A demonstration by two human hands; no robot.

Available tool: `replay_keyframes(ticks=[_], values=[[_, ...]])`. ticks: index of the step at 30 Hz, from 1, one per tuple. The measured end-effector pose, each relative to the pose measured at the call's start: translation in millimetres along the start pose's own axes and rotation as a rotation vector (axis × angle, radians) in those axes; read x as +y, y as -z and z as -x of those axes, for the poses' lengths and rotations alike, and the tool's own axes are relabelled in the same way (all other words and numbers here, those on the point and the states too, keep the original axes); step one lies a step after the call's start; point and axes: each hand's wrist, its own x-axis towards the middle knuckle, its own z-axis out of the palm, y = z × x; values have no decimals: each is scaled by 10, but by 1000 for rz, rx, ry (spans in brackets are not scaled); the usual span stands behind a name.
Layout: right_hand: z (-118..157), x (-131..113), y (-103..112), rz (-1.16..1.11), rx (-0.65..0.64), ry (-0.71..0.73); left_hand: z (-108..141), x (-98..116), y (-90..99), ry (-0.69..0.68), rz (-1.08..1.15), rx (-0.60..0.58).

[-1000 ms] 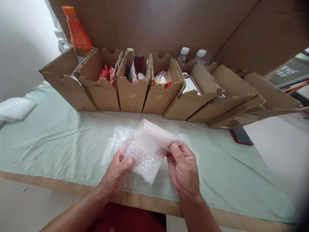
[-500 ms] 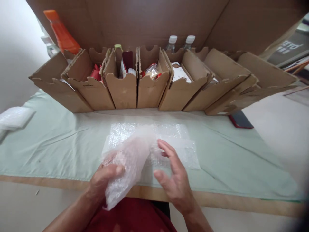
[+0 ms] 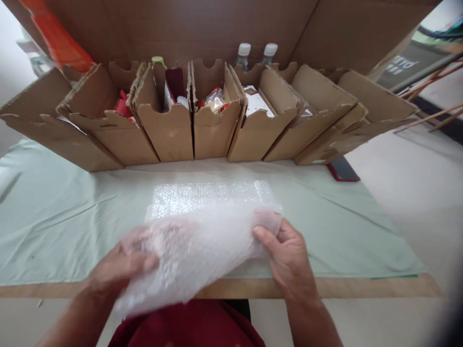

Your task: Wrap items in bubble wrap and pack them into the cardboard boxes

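Observation:
A piece of bubble wrap (image 3: 206, 250) is stretched between my hands above the near edge of the table. My left hand (image 3: 126, 262) grips its left side, thumb on top and fingers showing faintly through the film. At the other end, my right hand (image 3: 289, 248) pinches the right corner between thumb and fingers. Under and behind it, more bubble wrap (image 3: 213, 193) lies flat on the pale green cloth (image 3: 311, 207), partly covered by the held piece.
A row of open cardboard bins (image 3: 213, 135) stands along the back, several with packets or boxes inside. Behind them are an orange bottle (image 3: 61, 41) and two white-capped bottles (image 3: 244, 50). A dark phone-like object (image 3: 343, 169) lies by the right-hand bin.
My right hand has gone from open and free to gripping the bubble wrap's right corner. The hands have moved apart, spreading the sheet sideways. The view has shifted slightly.

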Motion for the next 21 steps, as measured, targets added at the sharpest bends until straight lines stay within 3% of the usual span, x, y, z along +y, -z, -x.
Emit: replay_keyframes(ticks=[2,5,9,12,15,17,19,21], values=[[-169,-156,31,58,89,105,-222,185,58,15,-57,-77],[-529,-310,19,245,136,258,-621,373,43,-92,-284,-68],[-954,-197,49,691,137,334,-1014,251,-29,-188,-668,33],[-1011,-51,134,980,193,420,-1080,58,-17,-238,-925,211],[-848,-46,146,1094,299,656,-948,25,-51,-480,-1056,388],[-705,-87,80,1121,247,813,-823,71,-158,-695,-1117,329],[-594,-94,-12,1149,78,919,-736,83,-307,-857,-1186,131],[-543,-40,-82,1222,-127,936,-723,8,-430,-880,-1269,-77]])
